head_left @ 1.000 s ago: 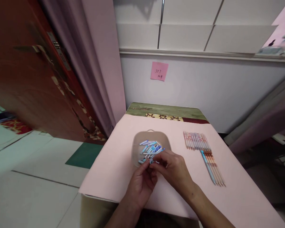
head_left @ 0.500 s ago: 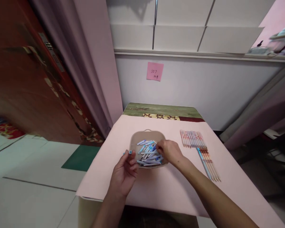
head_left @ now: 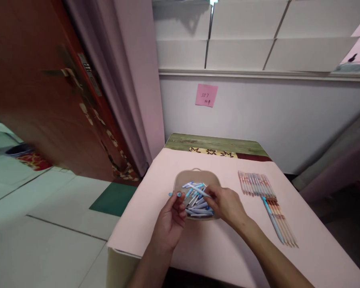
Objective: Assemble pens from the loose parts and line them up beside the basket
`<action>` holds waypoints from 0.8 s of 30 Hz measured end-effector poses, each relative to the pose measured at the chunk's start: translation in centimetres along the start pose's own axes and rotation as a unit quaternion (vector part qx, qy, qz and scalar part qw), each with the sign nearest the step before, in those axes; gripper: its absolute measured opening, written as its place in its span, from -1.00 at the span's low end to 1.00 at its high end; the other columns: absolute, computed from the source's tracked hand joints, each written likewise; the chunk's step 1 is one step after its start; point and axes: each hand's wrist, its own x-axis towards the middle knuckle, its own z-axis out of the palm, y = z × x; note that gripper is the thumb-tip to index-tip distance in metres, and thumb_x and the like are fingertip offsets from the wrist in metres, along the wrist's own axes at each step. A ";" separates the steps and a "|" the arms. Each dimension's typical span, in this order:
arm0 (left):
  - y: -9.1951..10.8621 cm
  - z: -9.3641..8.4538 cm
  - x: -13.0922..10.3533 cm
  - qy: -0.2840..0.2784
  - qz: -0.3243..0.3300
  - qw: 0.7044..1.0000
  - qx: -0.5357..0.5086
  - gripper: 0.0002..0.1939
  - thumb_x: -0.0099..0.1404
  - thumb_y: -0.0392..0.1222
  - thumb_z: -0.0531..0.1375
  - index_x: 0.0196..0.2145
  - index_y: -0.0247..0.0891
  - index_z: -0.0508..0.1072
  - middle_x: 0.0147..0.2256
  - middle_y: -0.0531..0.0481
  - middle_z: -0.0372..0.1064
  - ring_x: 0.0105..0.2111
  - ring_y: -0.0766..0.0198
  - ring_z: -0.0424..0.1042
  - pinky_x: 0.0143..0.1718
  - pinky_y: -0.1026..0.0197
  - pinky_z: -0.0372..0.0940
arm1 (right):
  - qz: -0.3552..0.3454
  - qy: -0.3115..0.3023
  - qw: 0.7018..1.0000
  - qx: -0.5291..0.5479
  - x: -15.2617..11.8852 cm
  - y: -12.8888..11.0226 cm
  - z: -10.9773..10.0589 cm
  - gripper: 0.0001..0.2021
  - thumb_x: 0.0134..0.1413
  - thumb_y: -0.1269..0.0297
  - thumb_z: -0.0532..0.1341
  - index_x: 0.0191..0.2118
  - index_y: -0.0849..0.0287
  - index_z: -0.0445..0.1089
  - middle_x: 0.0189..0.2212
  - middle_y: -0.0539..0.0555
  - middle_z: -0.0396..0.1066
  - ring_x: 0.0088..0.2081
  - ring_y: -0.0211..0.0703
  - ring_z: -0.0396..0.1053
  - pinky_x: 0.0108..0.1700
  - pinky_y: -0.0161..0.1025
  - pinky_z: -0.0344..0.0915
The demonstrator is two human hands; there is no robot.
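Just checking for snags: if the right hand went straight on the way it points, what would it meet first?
Most likely the loose pen parts piled in the beige plastic box, just ahead of the right hand, though its height above them is hard to judge.

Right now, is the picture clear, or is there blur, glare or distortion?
Head view: a bright spot glares at the top edge; the door leans, probably lens distortion; small parts in the box look slightly soft.
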 end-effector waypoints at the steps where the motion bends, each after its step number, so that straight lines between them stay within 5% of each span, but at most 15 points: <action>1: -0.1 0.0 0.2 0.009 -0.003 1.000 0.007 -0.99 0.24 -0.36 0.20 -0.35 -0.33 0.40 -0.44 -0.07 0.50 -0.65 0.43 0.35 -0.72 0.42 0.21 | -0.006 0.042 0.997 0.059 -1.3 -0.1 -0.5 -0.83 0.12 0.22 0.17 -0.19 0.03 0.46 -0.39 0.01 0.52 -0.37 -0.17 0.46 -0.36 -0.34 0.25; 6: -1.3 0.4 0.6 0.026 -0.033 0.998 0.037 -0.96 0.24 -0.35 0.20 -0.33 -0.38 0.45 -0.37 -0.14 0.55 -0.50 0.30 0.51 -0.52 0.31 0.42 | -0.028 0.169 0.968 0.183 -6.1 -0.9 -1.2 -0.79 0.16 0.23 0.14 -0.15 0.06 0.47 -0.38 0.05 0.48 -0.44 -0.23 0.40 -0.52 -0.39 0.26; 17: -2.4 0.4 -0.4 -0.007 0.046 0.989 0.141 -0.91 0.20 -0.34 0.24 -0.30 -0.41 0.47 -0.31 -0.25 0.55 -0.43 0.22 0.53 -0.41 0.22 0.45 | -0.035 0.175 0.968 0.177 -6.5 -0.9 -0.6 -0.80 0.14 0.29 0.14 -0.15 0.09 0.47 -0.42 0.05 0.45 -0.46 -0.26 0.39 -0.57 -0.43 0.23; 24: -2.9 0.2 -0.5 -0.027 0.060 0.981 0.184 -0.83 0.14 -0.25 0.30 -0.33 -0.40 0.48 -0.33 -0.20 0.55 -0.45 0.27 0.51 -0.43 0.28 0.43 | -0.054 0.219 0.963 0.149 -7.0 -0.8 -0.7 -0.82 0.12 0.34 0.16 -0.19 0.10 0.48 -0.44 0.02 0.46 -0.45 -0.25 0.39 -0.38 -0.38 0.28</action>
